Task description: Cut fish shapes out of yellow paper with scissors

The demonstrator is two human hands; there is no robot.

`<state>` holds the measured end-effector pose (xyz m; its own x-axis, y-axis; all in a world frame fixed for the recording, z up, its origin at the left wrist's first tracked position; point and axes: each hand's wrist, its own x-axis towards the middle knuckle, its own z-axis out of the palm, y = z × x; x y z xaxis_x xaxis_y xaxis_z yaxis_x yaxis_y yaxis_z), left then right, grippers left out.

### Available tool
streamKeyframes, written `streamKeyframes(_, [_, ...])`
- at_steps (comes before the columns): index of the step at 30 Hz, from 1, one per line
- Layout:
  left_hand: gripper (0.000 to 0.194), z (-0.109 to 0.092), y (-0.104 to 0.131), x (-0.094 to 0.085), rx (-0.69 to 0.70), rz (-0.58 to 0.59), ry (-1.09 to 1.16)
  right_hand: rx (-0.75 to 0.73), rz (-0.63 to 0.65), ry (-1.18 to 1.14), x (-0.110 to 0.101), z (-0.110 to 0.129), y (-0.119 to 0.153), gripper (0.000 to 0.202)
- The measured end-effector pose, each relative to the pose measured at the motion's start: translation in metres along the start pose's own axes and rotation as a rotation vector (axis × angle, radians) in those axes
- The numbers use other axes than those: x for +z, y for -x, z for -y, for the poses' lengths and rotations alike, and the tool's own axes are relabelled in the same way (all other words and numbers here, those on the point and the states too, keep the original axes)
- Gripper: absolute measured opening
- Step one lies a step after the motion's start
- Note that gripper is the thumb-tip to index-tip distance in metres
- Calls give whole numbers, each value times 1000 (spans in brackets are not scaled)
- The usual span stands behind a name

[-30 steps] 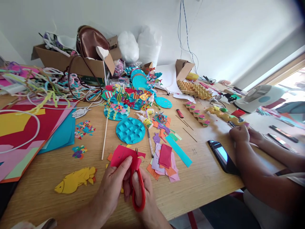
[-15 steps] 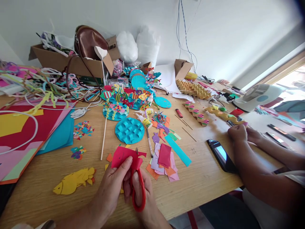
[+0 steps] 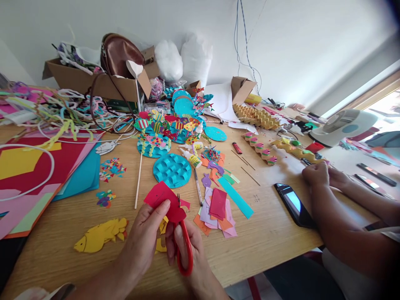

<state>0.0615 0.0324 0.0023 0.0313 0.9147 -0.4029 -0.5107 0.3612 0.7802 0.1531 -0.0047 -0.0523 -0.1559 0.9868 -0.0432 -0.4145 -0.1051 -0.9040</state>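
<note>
My left hand [image 3: 153, 223] pinches a piece of red paper [image 3: 161, 196] between thumb and fingers, above the table. Faint pencil or pen marks show on the paper. Red-handled scissors [image 3: 186, 254] sit in my right hand [image 3: 193, 246], thumb through one loop; their dark tips show at the paper's right edge, where a narrow red strip hangs. Below the hands lie scraps of yellow paper [image 3: 161, 245]. To the left rests a stack of yellow paper fish [image 3: 101, 236]. Just beyond the red paper is a turquoise disc [image 3: 172, 171] with raised paper scales.
Paper scraps [image 3: 215, 210] and a pen [image 3: 198, 187] lie right of my hands. A phone [image 3: 293, 204] lies near another person's arms [image 3: 337, 200] at the right. Coloured sheets [image 3: 46, 183] cover the left side. A wooden stick [image 3: 138, 181] and glue bottle [image 3: 192, 158] lie farther back.
The red paper has turned slightly and tilted up to the left, and the cut strip stands farther from it. My hands have separated a little. The view has shifted slightly.
</note>
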Motion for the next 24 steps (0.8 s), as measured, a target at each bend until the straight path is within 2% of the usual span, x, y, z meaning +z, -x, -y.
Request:
streamKeyframes(12, [14,-2,-12,-6,124,43,-53,146,1,143,-4,17,0,47])
streamKeyframes(24, [10,-12,-11,-4,73,31,-125,201,5,242,-1,30,-1,52])
